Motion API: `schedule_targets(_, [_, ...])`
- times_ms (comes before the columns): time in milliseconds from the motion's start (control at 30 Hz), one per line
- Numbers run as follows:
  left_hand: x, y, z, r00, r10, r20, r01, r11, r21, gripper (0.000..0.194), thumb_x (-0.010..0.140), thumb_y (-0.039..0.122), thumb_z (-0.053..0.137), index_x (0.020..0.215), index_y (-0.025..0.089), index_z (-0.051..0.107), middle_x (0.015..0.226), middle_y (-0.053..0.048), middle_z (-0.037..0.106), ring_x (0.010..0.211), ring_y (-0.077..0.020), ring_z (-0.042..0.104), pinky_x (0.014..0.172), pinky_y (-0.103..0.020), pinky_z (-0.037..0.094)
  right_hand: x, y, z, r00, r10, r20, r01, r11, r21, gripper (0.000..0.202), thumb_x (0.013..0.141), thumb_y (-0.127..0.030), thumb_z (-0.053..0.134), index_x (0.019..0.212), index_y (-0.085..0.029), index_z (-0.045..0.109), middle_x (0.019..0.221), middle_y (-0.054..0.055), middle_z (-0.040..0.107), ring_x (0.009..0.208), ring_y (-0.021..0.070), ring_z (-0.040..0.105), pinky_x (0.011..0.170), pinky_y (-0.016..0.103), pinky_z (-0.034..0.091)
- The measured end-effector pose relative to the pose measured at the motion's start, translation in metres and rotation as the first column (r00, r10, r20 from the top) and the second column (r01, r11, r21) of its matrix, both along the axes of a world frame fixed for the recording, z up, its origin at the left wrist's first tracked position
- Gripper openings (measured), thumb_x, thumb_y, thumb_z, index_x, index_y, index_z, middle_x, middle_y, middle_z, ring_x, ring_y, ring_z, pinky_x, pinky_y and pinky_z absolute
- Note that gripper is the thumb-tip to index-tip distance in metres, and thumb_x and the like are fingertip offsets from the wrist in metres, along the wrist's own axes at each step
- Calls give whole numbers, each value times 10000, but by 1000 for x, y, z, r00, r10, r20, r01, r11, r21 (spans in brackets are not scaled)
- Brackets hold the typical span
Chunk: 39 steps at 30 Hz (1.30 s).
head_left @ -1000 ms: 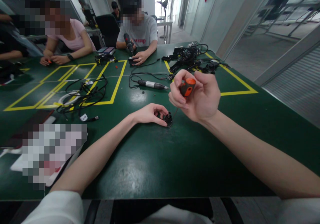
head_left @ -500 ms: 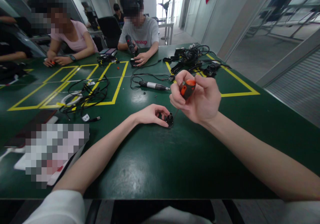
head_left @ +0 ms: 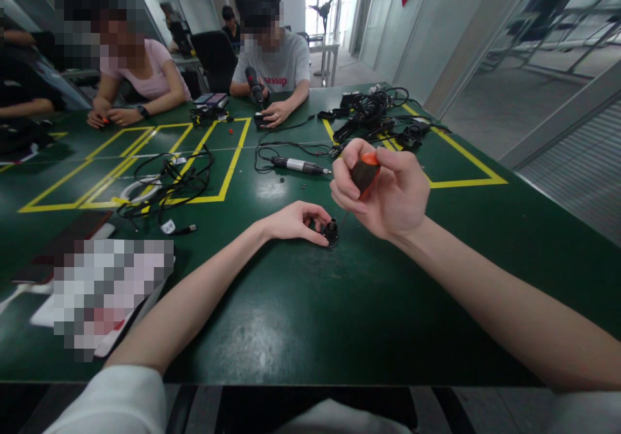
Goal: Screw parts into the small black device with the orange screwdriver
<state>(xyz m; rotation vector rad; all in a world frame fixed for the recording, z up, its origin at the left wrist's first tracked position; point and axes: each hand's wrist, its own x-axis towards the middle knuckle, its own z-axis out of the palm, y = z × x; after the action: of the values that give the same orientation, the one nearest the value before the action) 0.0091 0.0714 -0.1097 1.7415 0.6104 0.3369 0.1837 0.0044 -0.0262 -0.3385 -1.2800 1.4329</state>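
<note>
Screwdriver [head_left: 365,176] clamped firmly in the right hand [head_left: 403,191], up above the surface, its thin shaft slanting down by a small black part [head_left: 331,232]; whether the tip touches, I can't tell! Left hand [head_left: 292,220] pinches that part, midway between the green table's [head_left: 310,317] near and far edges. Beyond lies a silver-banded tool [head_left: 301,165], then tangled black cables [head_left: 365,112] towards the far edge.

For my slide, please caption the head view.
Left hand holds a small black part on the green table; right hand grips a screwdriver.
</note>
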Motion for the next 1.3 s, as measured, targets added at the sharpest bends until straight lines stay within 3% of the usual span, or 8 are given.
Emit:
schedule_targets(133, [0,0,0,1000,8,3,-9,1000,1,428,586,313,942,930,146,748,807,4,704,700,-100,568,680,-246,436,-1,0,0,1000,-2,-11,2,998,-56,403,934,-568,605,742,-233,486,545,-62,424,397,98,351,381,232,270])
schedule_targets(300, [0,0,0,1000,11,-7,-11,1000,0,427,588,302,941,940,150,754,834,-6,719,730,-110,586,703,-254,446,1,0,1,999,32,-34,-35,995,-93,389,915,-575,630,786,-235,490,543,-74,459,383,82,318,389,220,277])
schedule_targets(667, [1,0,-1,1000,10,4,-10,1000,10,443,578,308,934,951,153,751,823,6,709,721,-106,573,702,-254,437,1,0,1,996,68,-56,-74,990,-122,411,957,-552,568,724,-235,449,507,-77,392,381,88,317,395,215,265])
schedule_targets(1000, [-1,0,1,1000,0,-6,0,1000,-17,415,626,343,913,953,146,751,816,-4,707,719,-116,595,645,-236,414,1,1,1,996,79,-48,-84,991,-104,406,940,-533,595,709,-242,433,521,-71,419,386,94,335,376,219,294])
schedule_targets(1200, [-2,4,3,1000,17,6,-17,999,-47,186,769,277,696,903,164,761,819,-4,714,770,-134,594,708,-248,437,2,0,2,996,76,-44,-82,989,-126,408,955,-548,574,721,-245,433,487,-90,359,373,89,279,373,211,274])
schedule_targets(1300, [-1,4,5,1000,15,0,-15,1000,3,232,828,338,618,894,165,758,793,-9,689,754,-141,566,682,-253,418,2,-1,2,993,98,-60,-102,993,-65,355,920,-533,608,777,-243,462,495,-98,394,369,81,262,389,208,269])
